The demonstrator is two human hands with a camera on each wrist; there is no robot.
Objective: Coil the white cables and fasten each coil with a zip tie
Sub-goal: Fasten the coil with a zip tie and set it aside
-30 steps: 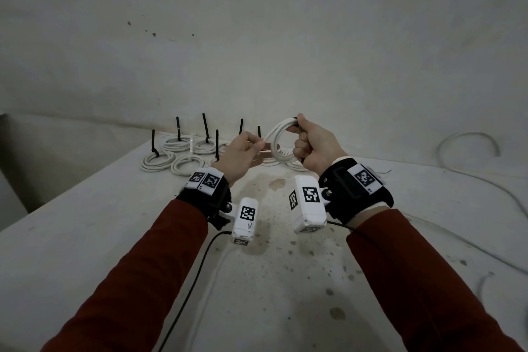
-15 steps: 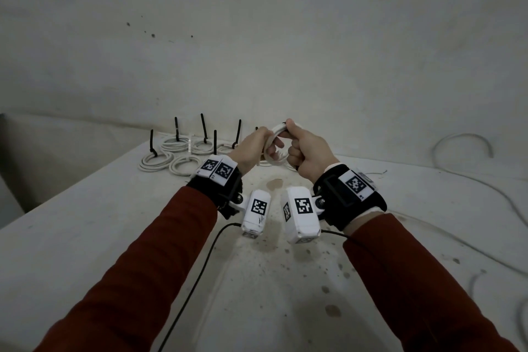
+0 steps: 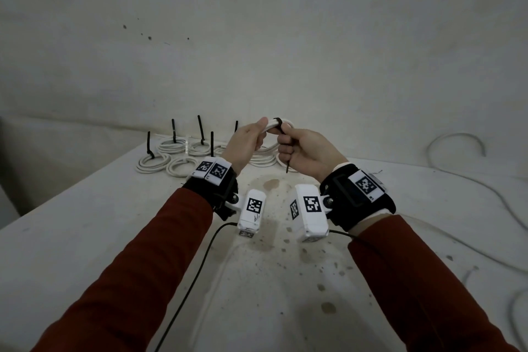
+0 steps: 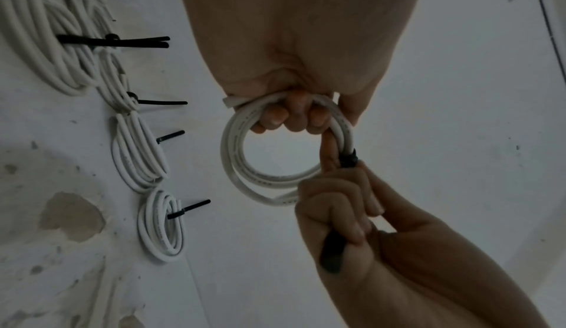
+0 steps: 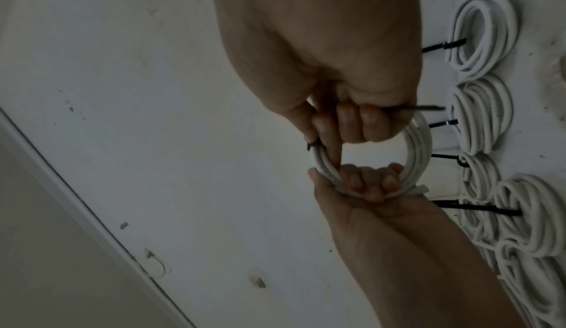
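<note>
left hand (image 3: 245, 142) grips white coil (image 4: 245, 163) | right hand (image 3: 307, 153) fists black zip tie (image 3: 283, 134) tail

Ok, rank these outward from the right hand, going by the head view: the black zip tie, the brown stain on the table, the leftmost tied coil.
1. Black zip tie: gripped in the right hand itself.
2. Brown stain: on the table, just below and left of the hand.
3. Leftmost tied coil: far left, near the table's back edge.
</note>
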